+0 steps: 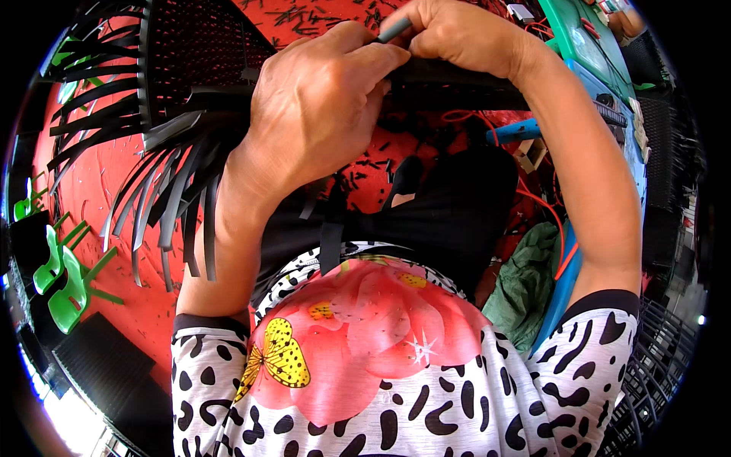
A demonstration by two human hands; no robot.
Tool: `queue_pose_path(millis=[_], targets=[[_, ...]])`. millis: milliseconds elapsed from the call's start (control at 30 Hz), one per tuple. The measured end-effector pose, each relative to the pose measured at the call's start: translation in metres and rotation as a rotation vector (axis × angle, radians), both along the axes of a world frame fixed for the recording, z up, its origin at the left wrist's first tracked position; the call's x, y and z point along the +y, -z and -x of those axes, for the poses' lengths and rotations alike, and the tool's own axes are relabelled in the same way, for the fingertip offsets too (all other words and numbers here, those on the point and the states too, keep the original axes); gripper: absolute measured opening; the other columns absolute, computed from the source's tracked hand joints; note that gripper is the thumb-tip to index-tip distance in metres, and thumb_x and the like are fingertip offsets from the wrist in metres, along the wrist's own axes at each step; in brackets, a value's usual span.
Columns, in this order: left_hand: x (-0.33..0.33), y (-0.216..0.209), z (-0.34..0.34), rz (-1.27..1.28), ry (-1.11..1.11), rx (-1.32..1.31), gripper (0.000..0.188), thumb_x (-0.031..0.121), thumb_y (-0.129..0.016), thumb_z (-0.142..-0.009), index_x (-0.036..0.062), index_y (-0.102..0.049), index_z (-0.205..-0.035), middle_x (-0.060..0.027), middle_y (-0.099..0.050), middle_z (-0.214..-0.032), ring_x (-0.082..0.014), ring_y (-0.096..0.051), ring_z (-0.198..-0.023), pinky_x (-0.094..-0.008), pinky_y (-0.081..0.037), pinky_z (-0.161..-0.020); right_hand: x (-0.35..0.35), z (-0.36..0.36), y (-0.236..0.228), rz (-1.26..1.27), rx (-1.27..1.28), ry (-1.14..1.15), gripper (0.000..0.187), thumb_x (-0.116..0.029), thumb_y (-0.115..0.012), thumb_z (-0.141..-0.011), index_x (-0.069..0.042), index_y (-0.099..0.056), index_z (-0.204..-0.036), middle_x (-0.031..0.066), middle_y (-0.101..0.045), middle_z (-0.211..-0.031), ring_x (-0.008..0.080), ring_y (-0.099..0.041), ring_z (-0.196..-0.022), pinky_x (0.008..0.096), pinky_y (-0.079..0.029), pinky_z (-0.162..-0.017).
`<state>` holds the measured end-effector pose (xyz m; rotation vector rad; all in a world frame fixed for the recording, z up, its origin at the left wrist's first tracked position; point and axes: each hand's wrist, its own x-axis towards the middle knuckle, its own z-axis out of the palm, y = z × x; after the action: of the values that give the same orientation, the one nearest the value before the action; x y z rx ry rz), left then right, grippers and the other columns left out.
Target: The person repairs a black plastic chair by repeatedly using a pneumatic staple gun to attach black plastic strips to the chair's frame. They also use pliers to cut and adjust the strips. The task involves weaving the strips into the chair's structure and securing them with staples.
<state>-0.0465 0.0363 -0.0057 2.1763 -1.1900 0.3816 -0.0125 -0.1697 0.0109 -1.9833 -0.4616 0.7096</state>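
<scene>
At the top middle, both hands meet over a dark grey strip (394, 30), whose short visible piece bridges the gap between them. My left hand (316, 107) is closed, back of the hand up, with thumb and forefinger at the strip's lower end. Bent round its upper end are the fingers of my right hand (461, 34), also closed. Left of my left hand stands a black woven panel (194, 57), made of plastic-looking strips. Long loose black strips (171, 183) fan out from its edge and hang beside my left forearm. What lies beneath my hands is mostly hidden.
Black offcuts (369, 164) litter the red floor (145, 327). Green plastic chairs (68, 293) stand at the left. To the right are a red hose (544, 196), a blue-handled tool (514, 131), dark green cloth (525, 286) and a green-and-blue table (590, 46). Another person's hand (626, 23) shows at the upper right.
</scene>
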Motion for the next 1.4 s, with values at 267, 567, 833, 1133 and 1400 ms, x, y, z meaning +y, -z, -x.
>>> queue_pose_path(millis=[267,567,833,1133,1400], targets=[[0.001,-0.002,-0.003,0.001,0.021,0.049,0.029,0.000,-0.064,-0.073,0.0028,-0.065,-0.101,-0.0132,-0.064,-0.094,-0.0338,-0.064,-0.085,-0.0371,-0.051,-0.071,0.009,0.066,0.008,0.126,-1.381,0.217,0.040,-0.007,-0.071,-0.067,-0.002,-0.061,-0.106,0.0115,-0.065,-0.094,0.0277,-0.063,-0.085,0.0362,-0.051,-0.077],[0.002,-0.003,-0.006,0.003,-0.002,0.136,0.027,0.000,-0.063,-0.072,0.0023,-0.065,-0.099,-0.0155,-0.066,-0.093,-0.0345,-0.064,-0.086,-0.0370,-0.052,-0.074,0.024,0.072,0.042,0.245,-1.671,0.247,0.018,-0.013,-0.071,-0.066,-0.013,-0.066,-0.083,0.0041,-0.060,-0.097,0.0251,-0.060,-0.090,0.0377,-0.048,-0.078],[0.000,0.006,0.005,0.080,-0.115,0.046,0.036,0.003,-0.067,-0.069,0.0054,-0.063,-0.104,-0.0132,-0.065,-0.090,-0.0339,-0.063,-0.084,-0.0378,-0.051,-0.072,0.018,0.068,0.012,0.141,-1.490,0.105,0.013,-0.003,-0.067,-0.069,-0.005,-0.060,-0.080,0.0077,-0.060,-0.080,0.0265,-0.062,-0.075,0.0350,-0.051,-0.064],[-0.003,0.003,0.010,0.178,-0.182,0.049,0.039,0.004,-0.069,-0.065,0.0068,-0.058,-0.102,-0.0125,-0.062,-0.089,-0.0333,-0.063,-0.079,-0.0410,-0.051,-0.067,0.016,0.049,-0.011,0.084,-0.814,0.122,0.016,0.002,-0.072,-0.073,0.001,-0.057,-0.078,0.0043,-0.057,-0.070,0.0103,-0.055,-0.066,0.0255,-0.045,-0.062],[-0.005,0.007,0.012,0.257,-0.194,0.018,0.047,0.000,-0.075,-0.061,0.0085,-0.062,-0.106,-0.0096,-0.062,-0.090,-0.0290,-0.062,-0.080,-0.0330,-0.050,-0.069,0.009,0.027,-0.016,-0.089,-0.181,0.117,0.005,-0.002,-0.062,-0.083,0.001,-0.065,-0.084,-0.0029,-0.061,-0.072,0.0060,-0.054,-0.068,0.0250,-0.045,-0.062]])
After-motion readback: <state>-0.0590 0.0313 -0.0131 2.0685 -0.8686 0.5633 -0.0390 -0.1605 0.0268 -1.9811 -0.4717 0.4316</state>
